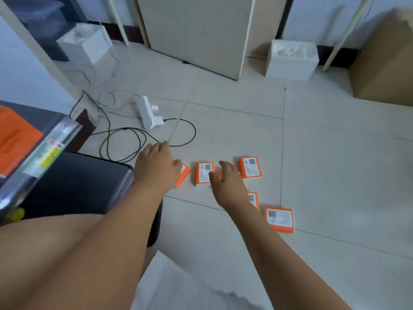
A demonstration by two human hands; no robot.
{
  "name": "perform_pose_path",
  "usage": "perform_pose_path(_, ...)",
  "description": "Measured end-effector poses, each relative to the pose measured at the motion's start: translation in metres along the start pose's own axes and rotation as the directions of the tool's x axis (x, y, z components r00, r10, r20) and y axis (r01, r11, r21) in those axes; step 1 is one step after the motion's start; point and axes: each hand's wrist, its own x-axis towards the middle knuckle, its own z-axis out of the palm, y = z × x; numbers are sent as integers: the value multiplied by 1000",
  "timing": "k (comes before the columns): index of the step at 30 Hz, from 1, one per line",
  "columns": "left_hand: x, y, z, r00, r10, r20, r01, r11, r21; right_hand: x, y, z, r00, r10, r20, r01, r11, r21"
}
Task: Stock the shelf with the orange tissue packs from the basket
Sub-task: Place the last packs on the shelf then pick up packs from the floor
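Note:
Several orange tissue packs with white barcode labels lie on the tiled floor. One pack (204,174) sits between my hands, another (249,167) is to the right, and one (279,219) lies nearest to me. My left hand (156,166) hovers palm down over a pack (183,174), covering most of it. My right hand (226,183) reaches over the floor with fingers spread, partly hiding two packs, one of them (254,199) by my wrist. Neither hand grips anything. An orange item (15,139) lies on the grey shelf (67,128) at the left.
A white power strip (149,113) with black cables (138,135) lies on the floor beyond my left hand. A dark bin (78,182) stands under the shelf. Two white boxes (291,60), a cardboard box (386,63) and a beige cabinet (196,34) line the back wall.

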Motion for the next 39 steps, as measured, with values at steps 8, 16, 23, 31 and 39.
perform_pose_path(8,49,-36,115,956,-145,256,154,988,-17,66,59,58,976,199,85,-195,979,-57)
perform_pose_path(16,108,-76,216,932,-166,323,215,969,-124,147,82,153,958,271,97,-260,959,-114)
perform_pose_path(23,135,-91,261,901,-52,432,88,994,-63,164,101,210,956,289,57,-252,902,-351)
perform_pose_path(31,163,-112,270,958,-27,287,48,997,-65,172,110,220,981,191,-32,-192,934,-302)
perform_pose_path(39,171,-108,232,775,-277,568,629,243,-739,174,105,219,972,42,-229,-70,991,-115)
